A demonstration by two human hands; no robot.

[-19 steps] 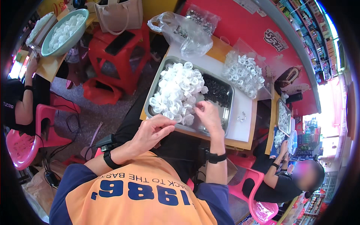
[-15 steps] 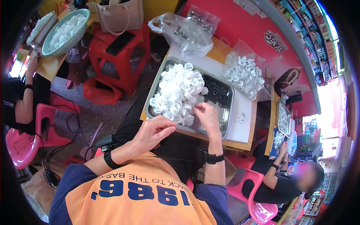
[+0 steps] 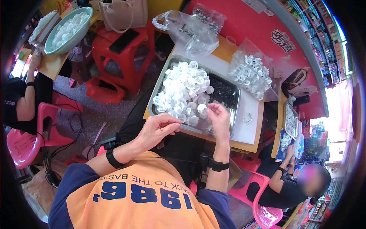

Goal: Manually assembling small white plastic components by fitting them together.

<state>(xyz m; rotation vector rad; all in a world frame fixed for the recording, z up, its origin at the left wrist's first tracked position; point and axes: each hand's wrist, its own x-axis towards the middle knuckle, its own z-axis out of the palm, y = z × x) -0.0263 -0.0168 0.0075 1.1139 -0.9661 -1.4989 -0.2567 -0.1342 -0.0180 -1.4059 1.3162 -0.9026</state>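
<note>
A metal tray (image 3: 237, 110) lies before me on a table, with a heap of translucent white plastic caps (image 3: 183, 82) on its left and small black parts (image 3: 221, 89) on its right. My right hand (image 3: 219, 118) pinches one round white plastic cap (image 3: 202, 108) above the tray's near side. My left hand (image 3: 158, 128) is at the tray's near left edge, its thumb and fingers drawn together; anything between them is too small to make out.
A clear bag of white parts (image 3: 249, 76) lies right of the tray, beside tiny loose pieces (image 3: 248, 118). Behind are plastic bags of metal parts (image 3: 198, 32). A red stool (image 3: 126, 51) holds a phone (image 3: 124, 41). Co-workers (image 3: 284, 187) sit on both sides.
My right hand has moved slightly right, and a white plastic cap now shows at its fingertips. The left hand stays almost in place.
</note>
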